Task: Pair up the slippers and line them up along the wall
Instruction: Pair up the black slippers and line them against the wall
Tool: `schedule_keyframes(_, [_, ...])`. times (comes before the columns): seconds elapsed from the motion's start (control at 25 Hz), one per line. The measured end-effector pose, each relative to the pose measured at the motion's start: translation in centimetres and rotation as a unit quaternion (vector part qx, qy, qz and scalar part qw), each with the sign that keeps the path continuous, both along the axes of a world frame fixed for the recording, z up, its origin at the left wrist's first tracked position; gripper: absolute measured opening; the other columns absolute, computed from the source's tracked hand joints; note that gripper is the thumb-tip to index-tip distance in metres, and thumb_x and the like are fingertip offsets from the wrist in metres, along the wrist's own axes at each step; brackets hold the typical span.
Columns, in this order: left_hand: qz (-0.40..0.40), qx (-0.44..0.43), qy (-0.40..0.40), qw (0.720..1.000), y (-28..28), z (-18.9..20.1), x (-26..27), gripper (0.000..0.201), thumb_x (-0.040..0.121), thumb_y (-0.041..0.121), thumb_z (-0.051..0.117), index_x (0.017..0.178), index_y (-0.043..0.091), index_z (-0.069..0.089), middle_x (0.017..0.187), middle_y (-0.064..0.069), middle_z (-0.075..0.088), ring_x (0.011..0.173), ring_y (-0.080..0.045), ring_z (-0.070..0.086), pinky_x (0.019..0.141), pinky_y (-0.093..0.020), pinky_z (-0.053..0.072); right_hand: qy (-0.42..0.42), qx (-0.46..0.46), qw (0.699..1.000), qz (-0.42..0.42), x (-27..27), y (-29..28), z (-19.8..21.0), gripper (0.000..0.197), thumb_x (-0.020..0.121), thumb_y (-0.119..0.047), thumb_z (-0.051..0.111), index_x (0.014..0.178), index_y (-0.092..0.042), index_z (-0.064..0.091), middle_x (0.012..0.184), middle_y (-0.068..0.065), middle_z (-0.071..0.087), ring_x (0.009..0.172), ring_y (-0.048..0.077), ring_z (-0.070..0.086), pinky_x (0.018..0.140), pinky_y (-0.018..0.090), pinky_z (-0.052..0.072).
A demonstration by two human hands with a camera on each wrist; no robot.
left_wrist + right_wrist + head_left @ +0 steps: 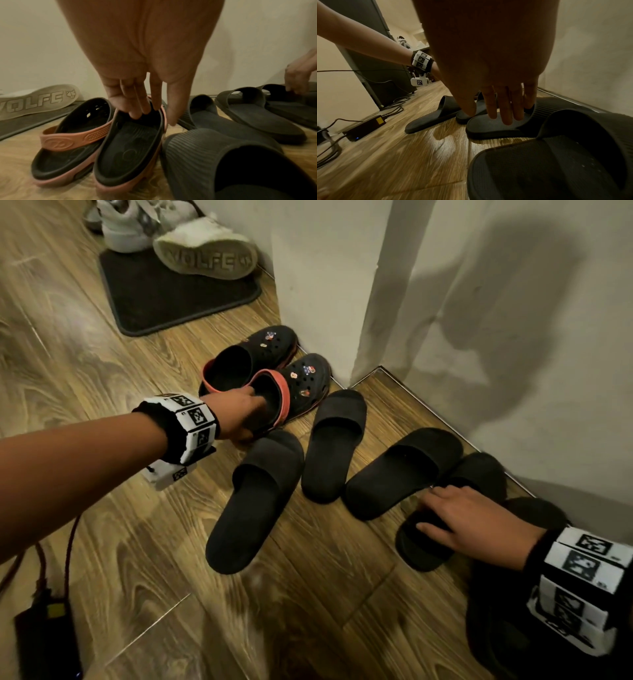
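Note:
Two black clogs with red trim stand side by side at the wall corner. My left hand [254, 405] reaches into the nearer clog [303, 385]. In the left wrist view its fingers [137, 113] sit inside that clog [130, 148] and the thumb lies outside the rim, pinching the side wall. The other clog [260, 347] touches it on the left. Several black slides lie loose on the floor, among them one [253, 501] and another [334, 443]. My right hand [426, 512] lies flat with straight fingers [506, 116] on the footbed of a slide [488, 128] by the wall.
A dark doormat [164, 299] with white sneakers [191, 244] on it lies at the back left. A black power adapter [48, 642] with cables sits on the wooden floor at the near left. Another slide [556, 162] lies close under my right wrist, along the white wall [513, 337].

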State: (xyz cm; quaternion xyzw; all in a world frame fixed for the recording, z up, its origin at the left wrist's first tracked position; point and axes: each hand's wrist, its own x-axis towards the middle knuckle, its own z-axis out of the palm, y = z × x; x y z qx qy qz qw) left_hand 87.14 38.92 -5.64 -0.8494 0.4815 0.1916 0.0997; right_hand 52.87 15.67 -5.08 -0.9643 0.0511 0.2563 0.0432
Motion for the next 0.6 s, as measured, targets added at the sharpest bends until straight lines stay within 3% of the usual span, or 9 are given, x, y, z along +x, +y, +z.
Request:
schedule_keyframes(0.12, [-0.041, -0.081, -0.092, 0.992, -1.7, 0.1, 0.0, 0.061, 0.075, 0.023, 0.071, 0.126, 0.007, 0.043, 0.119, -0.019, 0.047, 0.106, -0.037, 0.055, 0.084, -0.047, 0.052, -0.004, 0.002, 1.0, 0.001, -0.1, -0.3, -0.7, 0.037, 0.093, -0.059, 0.036, 0.113, -0.03, 0.048, 0.111, -0.007, 0.057, 0.098, 0.013, 0.054, 0.086, 0.028, 0.039])
schedule_keyframes(0.2, [-0.02, -0.098, -0.123, 0.987, -3.4, 0.2, 0.3, 0.063, 0.075, 0.023, 0.07, 0.127, 0.007, 0.038, 0.119, -0.02, 0.046, 0.106, -0.039, 0.054, 0.082, -0.047, 0.051, -0.004, 0.008, 1.0, -0.001, -0.2, -0.3, -1.0, 0.038, 0.092, -0.06, 0.035, 0.114, -0.032, 0.047, 0.112, -0.009, 0.057, 0.098, 0.01, 0.053, 0.086, 0.027, 0.04])
schedule_keyframes(0.32, [0.158, -0.132, -0.059, 0.977, -5.4, 0.1, 2.1, 0.055, 0.082, 0.028, 0.062, 0.125, 0.003, 0.037, 0.117, -0.023, 0.054, 0.104, -0.041, 0.059, 0.081, -0.046, 0.052, -0.003, 0.011, 1.0, 0.001, -0.3, -0.1, -1.3, 0.04, 0.092, -0.062, 0.032, 0.118, -0.035, 0.046, 0.113, -0.013, 0.056, 0.1, 0.007, 0.052, 0.088, 0.025, 0.039])
schedule_keyframes(0.4, [0.262, -0.126, -0.017, 0.957, -5.9, -0.4, 4.1, 0.05, 0.082, 0.031, 0.063, 0.118, 0.0, 0.049, 0.114, -0.023, 0.063, 0.102, -0.039, 0.063, 0.084, -0.041, 0.053, -0.002, 0.017, 1.0, -0.004, -0.4, -0.1, -1.5, 0.041, 0.092, -0.063, 0.03, 0.119, -0.036, 0.045, 0.114, -0.013, 0.055, 0.102, 0.006, 0.052, 0.089, 0.024, 0.038])
schedule_keyframes(0.52, [0.32, -0.062, -0.004, 0.945, -5.6, -1.6, 6.3, 0.053, 0.076, 0.038, 0.071, 0.112, 0.001, 0.058, 0.119, -0.022, 0.063, 0.111, -0.035, 0.06, 0.094, -0.039, 0.049, -0.003, 0.03, 0.999, -0.016, -0.6, -0.5, -1.7, 0.041, 0.092, -0.062, 0.031, 0.122, -0.037, 0.045, 0.117, -0.014, 0.056, 0.106, 0.006, 0.051, 0.093, 0.025, 0.039])
schedule_keyframes(0.6, [0.34, -0.102, 0.01, 0.935, -4.9, -2.7, 7.5, 0.054, 0.071, 0.039, 0.076, 0.108, 0.003, 0.06, 0.114, -0.022, 0.065, 0.107, -0.036, 0.062, 0.091, -0.04, 0.051, 0.0, 0.038, 0.999, -0.021, -0.6, -0.7, -1.9, 0.04, 0.092, -0.061, 0.032, 0.122, -0.038, 0.044, 0.118, -0.015, 0.055, 0.107, 0.005, 0.051, 0.094, 0.025, 0.039])
